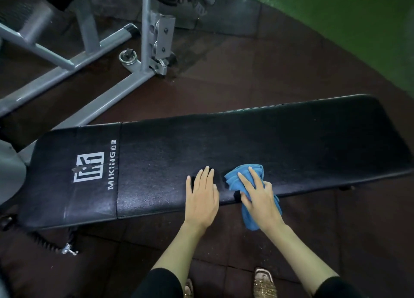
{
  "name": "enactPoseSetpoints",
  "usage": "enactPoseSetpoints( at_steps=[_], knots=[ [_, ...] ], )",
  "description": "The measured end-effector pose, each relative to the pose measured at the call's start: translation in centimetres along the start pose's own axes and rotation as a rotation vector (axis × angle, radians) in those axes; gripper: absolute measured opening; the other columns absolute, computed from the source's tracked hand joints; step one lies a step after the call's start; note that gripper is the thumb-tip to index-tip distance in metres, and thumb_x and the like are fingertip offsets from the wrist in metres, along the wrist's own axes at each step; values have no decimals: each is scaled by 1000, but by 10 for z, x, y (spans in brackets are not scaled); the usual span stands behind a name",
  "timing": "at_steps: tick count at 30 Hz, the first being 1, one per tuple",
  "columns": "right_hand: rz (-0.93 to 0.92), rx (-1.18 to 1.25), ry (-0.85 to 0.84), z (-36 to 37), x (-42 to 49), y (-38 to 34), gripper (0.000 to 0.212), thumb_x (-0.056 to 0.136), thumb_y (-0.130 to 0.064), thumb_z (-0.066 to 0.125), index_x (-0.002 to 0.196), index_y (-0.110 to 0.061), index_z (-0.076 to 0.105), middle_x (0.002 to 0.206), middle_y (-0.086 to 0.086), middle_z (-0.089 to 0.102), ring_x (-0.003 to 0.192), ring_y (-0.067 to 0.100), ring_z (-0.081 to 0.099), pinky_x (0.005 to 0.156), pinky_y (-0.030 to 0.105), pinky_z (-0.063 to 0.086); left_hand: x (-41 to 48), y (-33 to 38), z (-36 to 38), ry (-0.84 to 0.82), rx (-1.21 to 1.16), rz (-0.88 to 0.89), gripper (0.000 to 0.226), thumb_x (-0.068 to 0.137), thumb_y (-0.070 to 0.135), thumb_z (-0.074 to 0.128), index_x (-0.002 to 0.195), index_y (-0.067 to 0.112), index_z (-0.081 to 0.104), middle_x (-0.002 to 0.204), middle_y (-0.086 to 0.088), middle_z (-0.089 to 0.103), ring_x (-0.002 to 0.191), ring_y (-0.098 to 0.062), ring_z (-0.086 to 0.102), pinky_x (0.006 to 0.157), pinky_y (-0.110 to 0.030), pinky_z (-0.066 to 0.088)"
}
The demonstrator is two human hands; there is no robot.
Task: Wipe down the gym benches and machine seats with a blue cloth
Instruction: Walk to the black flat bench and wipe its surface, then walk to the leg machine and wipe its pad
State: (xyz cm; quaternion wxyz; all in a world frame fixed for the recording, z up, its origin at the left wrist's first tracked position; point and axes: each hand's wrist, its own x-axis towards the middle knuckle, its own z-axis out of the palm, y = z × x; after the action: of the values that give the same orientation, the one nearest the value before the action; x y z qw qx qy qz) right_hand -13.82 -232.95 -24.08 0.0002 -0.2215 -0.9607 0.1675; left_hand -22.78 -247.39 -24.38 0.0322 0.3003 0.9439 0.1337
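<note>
A long black padded bench (pixel 280 141) lies across the view, with a white logo on its left section. My right hand (pixel 259 197) presses a bunched blue cloth (pixel 237 176) onto the bench's near edge, fingers spread over it; part of the cloth hangs below the edge. Just left of the cloth, my left hand (pixel 202 192) rests flat on the pad, fingers together, holding nothing.
A grey steel machine frame (pixel 116 89) with a bracket and a round ring stands behind the bench at upper left. A coiled black cable (pixel 44 244) hangs under the bench's left end. Dark brown rubber floor tiles (pixel 246 69) surround it; green turf (pixel 358 17) lies far right. My feet (pixel 264 282) are below.
</note>
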Motion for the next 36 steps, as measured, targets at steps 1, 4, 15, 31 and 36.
enactPoseSetpoints(
  at_steps=[1, 4, 15, 31, 36],
  knots=[
    [14, 74, -10, -6, -2, 3, 57, 80, -16, 71, 134, -21, 52, 145, 10, 43, 87, 34, 53, 75, 44, 55, 2, 6, -2, 2, -4, 3, 48, 92, 25, 30, 129, 10, 57, 134, -5, 57, 122, -20, 55, 102, -49, 41],
    [125, 285, -31, -26, -6, 14, 51, 94, -21, 53, 142, -31, 37, 154, -2, 24, 108, 29, 41, 97, 38, 40, 6, 25, -9, -5, -19, 19, 49, 92, 24, 29, 128, 10, 58, 132, -5, 58, 120, -20, 56, 101, -47, 44],
    [362, 612, -11, -125, -32, 65, 45, 96, -27, 48, 140, -29, 40, 151, -6, 28, 137, 17, 29, 110, 28, 24, 21, 122, -64, -35, -92, 157, 45, 88, 29, 31, 114, 15, 66, 110, 3, 68, 101, -14, 65, 88, -38, 52],
    [543, 716, 296, -324, -132, 103, 41, 94, -24, 52, 134, -24, 49, 144, -3, 40, 134, 13, 36, 111, 30, 29, 25, 306, -198, -60, 4, 594, 36, 83, 31, 33, 71, 23, 66, 62, 7, 63, 57, -15, 63, 55, -27, 52],
    [555, 752, 390, -380, -167, 122, 39, 93, -22, 54, 132, -23, 51, 139, -5, 44, 127, 7, 40, 107, 24, 30, 12, 367, -230, -106, -19, 702, 66, 86, 37, 8, 110, 15, 65, 101, 0, 69, 92, -23, 65, 80, -38, 50]
  ],
)
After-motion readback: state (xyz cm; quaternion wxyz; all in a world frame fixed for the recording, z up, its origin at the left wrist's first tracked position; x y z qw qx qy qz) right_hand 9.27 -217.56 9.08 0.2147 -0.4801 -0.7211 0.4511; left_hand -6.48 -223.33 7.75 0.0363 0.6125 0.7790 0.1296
